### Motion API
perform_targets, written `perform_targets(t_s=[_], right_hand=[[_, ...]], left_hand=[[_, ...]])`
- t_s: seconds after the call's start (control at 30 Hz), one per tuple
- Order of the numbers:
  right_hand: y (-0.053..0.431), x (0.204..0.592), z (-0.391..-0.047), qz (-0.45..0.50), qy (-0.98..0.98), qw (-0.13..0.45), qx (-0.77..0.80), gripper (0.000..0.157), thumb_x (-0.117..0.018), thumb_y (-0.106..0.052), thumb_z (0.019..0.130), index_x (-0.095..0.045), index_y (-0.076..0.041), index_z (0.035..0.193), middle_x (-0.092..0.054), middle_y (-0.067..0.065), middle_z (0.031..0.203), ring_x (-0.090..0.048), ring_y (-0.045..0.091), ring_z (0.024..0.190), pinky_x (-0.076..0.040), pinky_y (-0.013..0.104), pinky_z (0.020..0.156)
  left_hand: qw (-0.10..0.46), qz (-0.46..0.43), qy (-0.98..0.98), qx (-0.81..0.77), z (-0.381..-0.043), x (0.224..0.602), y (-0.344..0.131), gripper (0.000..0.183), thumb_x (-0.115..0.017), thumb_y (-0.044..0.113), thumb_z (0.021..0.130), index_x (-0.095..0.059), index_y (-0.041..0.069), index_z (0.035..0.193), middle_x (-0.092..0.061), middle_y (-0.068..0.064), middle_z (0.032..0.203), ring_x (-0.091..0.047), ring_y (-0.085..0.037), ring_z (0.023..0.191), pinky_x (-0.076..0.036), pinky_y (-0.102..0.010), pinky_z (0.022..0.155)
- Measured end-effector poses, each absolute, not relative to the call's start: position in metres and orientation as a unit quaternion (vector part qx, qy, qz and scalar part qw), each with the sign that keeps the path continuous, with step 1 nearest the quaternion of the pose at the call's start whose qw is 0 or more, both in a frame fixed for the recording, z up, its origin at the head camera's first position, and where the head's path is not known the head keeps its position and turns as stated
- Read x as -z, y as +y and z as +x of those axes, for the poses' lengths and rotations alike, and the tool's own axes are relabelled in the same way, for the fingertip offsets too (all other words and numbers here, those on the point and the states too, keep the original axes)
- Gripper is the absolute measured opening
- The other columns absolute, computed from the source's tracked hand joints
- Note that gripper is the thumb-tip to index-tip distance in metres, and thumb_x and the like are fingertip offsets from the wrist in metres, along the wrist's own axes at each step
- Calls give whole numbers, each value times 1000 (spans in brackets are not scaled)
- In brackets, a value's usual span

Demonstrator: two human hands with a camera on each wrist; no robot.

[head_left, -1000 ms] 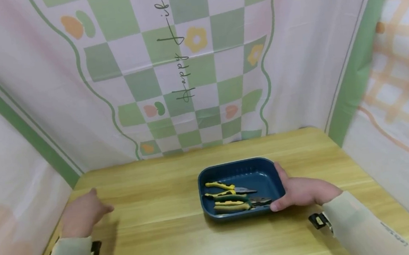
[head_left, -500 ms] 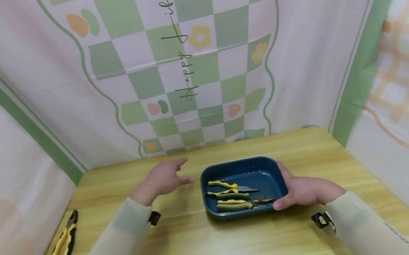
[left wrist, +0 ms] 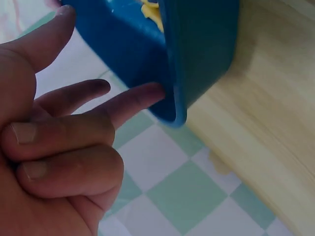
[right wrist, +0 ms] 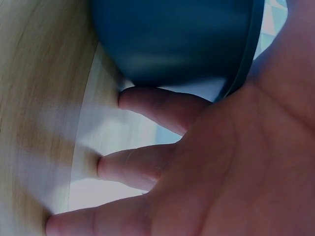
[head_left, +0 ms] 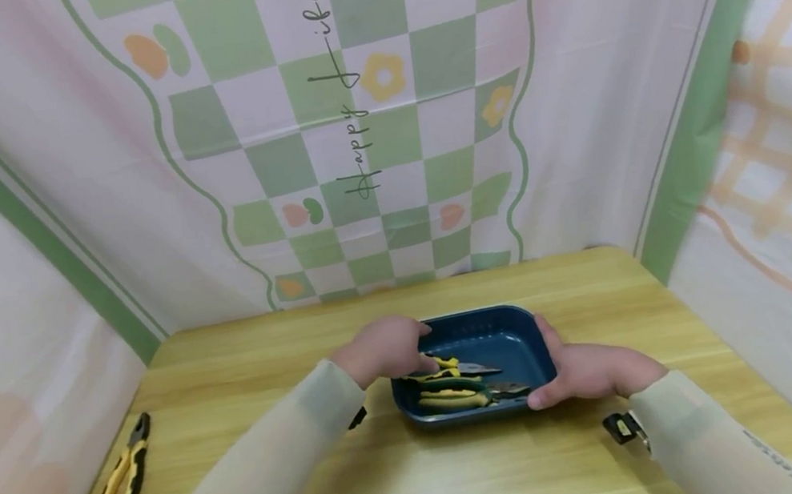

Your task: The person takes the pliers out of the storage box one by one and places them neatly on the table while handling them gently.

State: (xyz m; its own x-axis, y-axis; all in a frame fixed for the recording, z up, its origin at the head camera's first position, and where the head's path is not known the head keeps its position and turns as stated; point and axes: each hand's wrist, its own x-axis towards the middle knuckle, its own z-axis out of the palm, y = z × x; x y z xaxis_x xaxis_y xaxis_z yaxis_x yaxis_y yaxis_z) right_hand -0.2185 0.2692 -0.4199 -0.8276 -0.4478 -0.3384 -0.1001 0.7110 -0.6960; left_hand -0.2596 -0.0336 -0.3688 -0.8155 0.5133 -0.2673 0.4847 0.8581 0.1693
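The head view gives a yellow wood-grain table (head_left: 507, 477) and, near its middle, a blue rounded-rectangular tray (head_left: 515, 341). The right hand (head_left: 586, 368) is spread against the tray's right end, bracing rather than clenching; the left hand (head_left: 386, 348), grasping nothing, is over its left end. If the two press unevenly, the tray could skid or twist. Inside lie green-and-yellow-handled metal pliers (head_left: 458, 395) and, just beside them, yellow-and-black-handled long-nosed pliers (head_left: 452, 367); a left thumb dipping low could snag those handles.

Only the head view includes the yellow-and-black metal pliers (head_left: 135, 447) on the table's left, well apart. The right wrist view adds three straight fingers reaching down to the tabletop; the left wrist view, two curled fingers and one fingertip overlapping the tray's inner wall, contact uncertain.
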Motion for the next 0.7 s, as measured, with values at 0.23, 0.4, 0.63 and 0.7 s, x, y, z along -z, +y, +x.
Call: perform_targets(t_s=[0.23, 0.4, 0.63, 0.7], right_hand=[[270, 419, -219, -157, 897, 245, 333, 138, -83, -42, 80, 28, 6, 146, -24, 51, 141, -51, 42, 117, -32, 60, 104], [269, 420, -219, -155, 895, 247, 338, 138, -84, -41, 81, 29, 6, 146, -22, 51, 142, -51, 42, 117, -31, 61, 104], [269, 420, -218, -149, 895, 250, 340, 139, -84, -43, 80, 28, 6, 146, -21, 50, 143, -50, 41, 117, -31, 60, 105], [269, 420, -218, -146, 895, 250, 340, 139, -84, -43, 80, 28, 5, 146, -22, 50, 143, -51, 39, 115, -32, 59, 105]], left_hand=[[180, 277, 944, -19, -256, 379, -12, 53, -70, 42, 93, -60, 16, 139, -61, 5, 133, -57, -16, 121, -44, -35, 100], [187, 275, 943, -2, -254, 386, -3, 49, -71, 41, 93, -63, 20, 136, -62, 6, 130, -59, -14, 116, -47, -34, 96], [182, 279, 943, 12, -256, 398, -1, 43, -73, 40, 92, -66, 21, 130, -66, 7, 119, -61, -12, 106, -50, -35, 89], [180, 279, 943, 9, -257, 400, -1, 40, -73, 39, 92, -68, 21, 128, -67, 7, 113, -62, -11, 99, -50, -34, 86]])
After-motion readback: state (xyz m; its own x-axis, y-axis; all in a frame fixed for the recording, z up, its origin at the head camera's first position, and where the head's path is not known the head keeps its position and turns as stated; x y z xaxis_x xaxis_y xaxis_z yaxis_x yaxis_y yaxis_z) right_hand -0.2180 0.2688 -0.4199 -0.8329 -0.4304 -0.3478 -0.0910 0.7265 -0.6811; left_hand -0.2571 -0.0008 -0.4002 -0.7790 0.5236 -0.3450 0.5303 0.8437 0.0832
